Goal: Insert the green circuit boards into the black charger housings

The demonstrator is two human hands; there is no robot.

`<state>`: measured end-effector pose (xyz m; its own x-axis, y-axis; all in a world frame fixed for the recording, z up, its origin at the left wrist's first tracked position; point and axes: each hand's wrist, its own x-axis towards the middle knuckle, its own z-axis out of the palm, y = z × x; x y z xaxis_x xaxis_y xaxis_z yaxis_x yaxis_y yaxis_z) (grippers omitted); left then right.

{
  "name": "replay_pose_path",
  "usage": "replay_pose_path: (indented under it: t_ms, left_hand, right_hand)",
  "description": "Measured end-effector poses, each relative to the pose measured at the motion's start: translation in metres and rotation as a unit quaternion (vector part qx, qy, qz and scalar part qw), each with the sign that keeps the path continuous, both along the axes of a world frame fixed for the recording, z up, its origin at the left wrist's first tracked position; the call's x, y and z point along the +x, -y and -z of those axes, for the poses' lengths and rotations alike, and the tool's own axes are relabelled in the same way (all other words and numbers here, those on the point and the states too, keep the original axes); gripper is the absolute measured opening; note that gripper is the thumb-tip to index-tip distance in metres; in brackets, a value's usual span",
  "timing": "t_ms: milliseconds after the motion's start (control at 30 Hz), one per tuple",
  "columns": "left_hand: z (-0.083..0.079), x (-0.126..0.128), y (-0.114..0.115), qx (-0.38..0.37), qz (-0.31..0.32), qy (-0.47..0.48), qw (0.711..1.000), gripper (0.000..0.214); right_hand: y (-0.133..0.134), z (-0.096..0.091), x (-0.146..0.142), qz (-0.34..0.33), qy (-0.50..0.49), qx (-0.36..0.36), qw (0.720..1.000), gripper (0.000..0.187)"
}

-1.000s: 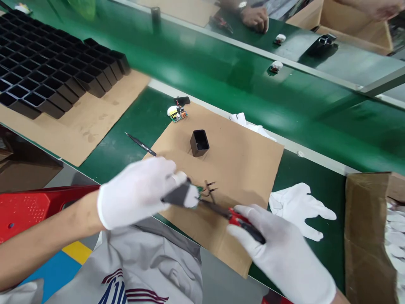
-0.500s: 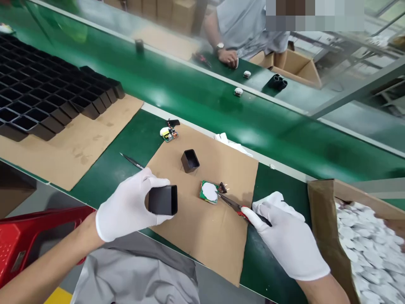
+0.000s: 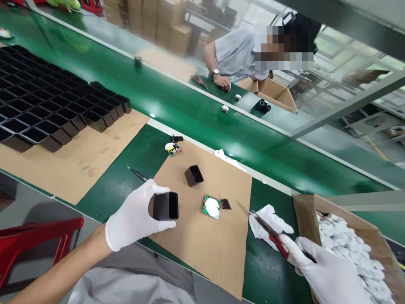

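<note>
My left hand (image 3: 136, 215), in a white glove, grips a black rectangular plastic case (image 3: 165, 206), its open end facing right. In my right hand (image 3: 325, 264), also gloved, are red-handled long-nose pliers (image 3: 274, 234), blurred and pointing up and left above a white cloth glove (image 3: 268, 217). A green circuit board (image 3: 211, 207) with a white pad on top lies on the cardboard sheet (image 3: 202, 242) between my hands, a small black plug part (image 3: 225, 204) at its right. Behind it a second black case (image 3: 194, 175) lies tilted, its opening visible.
Many black cases (image 3: 53, 97) stand in rows at left. Another board (image 3: 173, 148) and a pointed tool (image 3: 137, 173) lie nearby. A carton of white pads (image 3: 351, 253) stands at right. Across the green conveyor (image 3: 202, 112) a person (image 3: 237, 55) sits.
My right hand has drawn the pliers away from the circuit board, to the right and nearer me. The plug part beside the board has turned over. My left hand keeps the case.
</note>
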<state>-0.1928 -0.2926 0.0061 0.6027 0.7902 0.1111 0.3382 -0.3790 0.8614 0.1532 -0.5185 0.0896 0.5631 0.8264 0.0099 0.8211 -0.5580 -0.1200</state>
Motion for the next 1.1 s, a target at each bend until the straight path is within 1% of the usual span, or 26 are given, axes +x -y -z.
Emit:
replay_pose_path:
  t_ms: [67, 100, 167, 200, 233, 300, 333, 367, 400, 433, 467, 500, 567, 600, 633, 700, 767, 800, 867, 933, 1000, 1067, 1100]
  left_hand:
    - [-0.004, 0.002, -0.012, -0.009, -0.015, 0.017, 1.0, 0.052]
    - [-0.007, 0.004, -0.021, -0.013, -0.025, 0.024, 0.999, 0.05]
    - [-0.015, 0.009, -0.045, -0.023, -0.052, 0.04, 0.998, 0.048]
    - [-0.02, 0.011, -0.059, -0.029, -0.07, 0.052, 0.996, 0.048]
    - [-0.025, 0.013, -0.075, -0.035, -0.087, 0.065, 0.994, 0.048]
    - [-0.036, 0.02, -0.108, -0.038, -0.105, 0.093, 0.989, 0.047]
    - [-0.04, 0.025, -0.124, -0.03, -0.113, 0.106, 0.988, 0.046]
    - [-0.044, 0.031, -0.14, -0.021, -0.121, 0.123, 0.985, 0.047]
    - [-0.046, 0.039, -0.154, -0.018, -0.13, 0.147, 0.98, 0.046]
    - [-0.046, 0.047, -0.167, -0.023, -0.138, 0.177, 0.974, 0.045]
    - [-0.045, 0.055, -0.177, -0.026, -0.147, 0.202, 0.968, 0.043]
    - [-0.043, 0.063, -0.186, -0.023, -0.157, 0.219, 0.963, 0.042]
    - [-0.034, 0.074, -0.196, -0.009, -0.178, 0.231, 0.957, 0.044]
    - [-0.029, 0.076, -0.198, 0.001, -0.19, 0.229, 0.955, 0.046]
    - [-0.024, 0.077, -0.199, 0.01, -0.201, 0.226, 0.953, 0.049]
    - [-0.017, 0.072, -0.198, 0.031, -0.218, 0.216, 0.951, 0.052]
    - [-0.013, 0.066, -0.195, 0.053, -0.231, 0.2, 0.951, 0.053]
    - [-0.013, 0.063, -0.194, 0.064, -0.237, 0.195, 0.95, 0.054]
    - [-0.014, 0.06, -0.191, 0.079, -0.242, 0.199, 0.946, 0.055]
    - [-0.016, 0.06, -0.188, 0.072, -0.218, 0.219, 0.948, 0.057]
    - [-0.02, 0.06, -0.182, 0.06, -0.163, 0.238, 0.956, 0.058]
    - [-0.024, 0.06, -0.173, 0.057, -0.094, 0.251, 0.962, 0.058]
    - [-0.027, 0.06, -0.167, 0.06, -0.059, 0.256, 0.963, 0.058]
  right_hand:
    - [0.005, 0.011, 0.001, 0.028, 0.079, 0.022, 0.996, 0.063]
    - [0.006, 0.019, 0.0, 0.025, 0.115, 0.033, 0.992, 0.057]
    - [0.004, 0.033, -0.002, -0.008, 0.158, 0.038, 0.987, 0.044]
    - [0.0, 0.036, -0.005, -0.021, 0.169, 0.032, 0.985, 0.04]
    - [-0.006, 0.036, -0.007, -0.025, 0.177, 0.032, 0.983, 0.038]
    - [-0.031, 0.024, -0.016, -0.008, 0.173, 0.051, 0.984, 0.04]
    - [-0.051, 0.014, -0.022, 0.001, 0.153, 0.068, 0.986, 0.041]
    - [-0.076, 0.003, -0.029, -0.005, 0.109, 0.079, 0.991, 0.039]
    - [-0.107, -0.006, -0.037, -0.025, 0.052, 0.074, 0.996, 0.036]
    - [-0.141, -0.015, -0.046, -0.058, -0.003, 0.056, 0.997, 0.036]
    - [-0.177, -0.02, -0.054, -0.089, -0.038, 0.027, 0.995, 0.039]
    - [-0.213, -0.022, -0.063, -0.125, -0.071, -0.03, 0.989, 0.044]
    - [-0.279, -0.015, -0.077, -0.169, -0.102, -0.094, 0.976, 0.045]
    - [-0.305, -0.008, -0.082, -0.18, -0.106, -0.122, 0.97, 0.047]
    - [-0.326, 0.001, -0.087, -0.189, -0.104, -0.143, 0.966, 0.048]
    - [-0.354, 0.02, -0.097, -0.201, -0.093, -0.169, 0.96, 0.049]
    - [-0.367, 0.035, -0.105, -0.211, -0.077, -0.173, 0.959, 0.045]
    - [-0.37, 0.039, -0.109, -0.215, -0.07, -0.169, 0.959, 0.04]
    - [-0.371, 0.042, -0.115, -0.22, -0.064, -0.154, 0.961, 0.028]
    - [-0.368, 0.034, -0.113, -0.218, -0.066, -0.131, 0.965, 0.018]
    - [-0.356, 0.02, -0.101, -0.206, -0.077, -0.099, 0.97, 0.018]
    - [-0.335, 0.005, -0.08, -0.199, -0.102, -0.035, 0.974, 0.029]
    - [-0.321, -0.001, -0.067, -0.208, -0.136, 0.035, 0.968, 0.033]
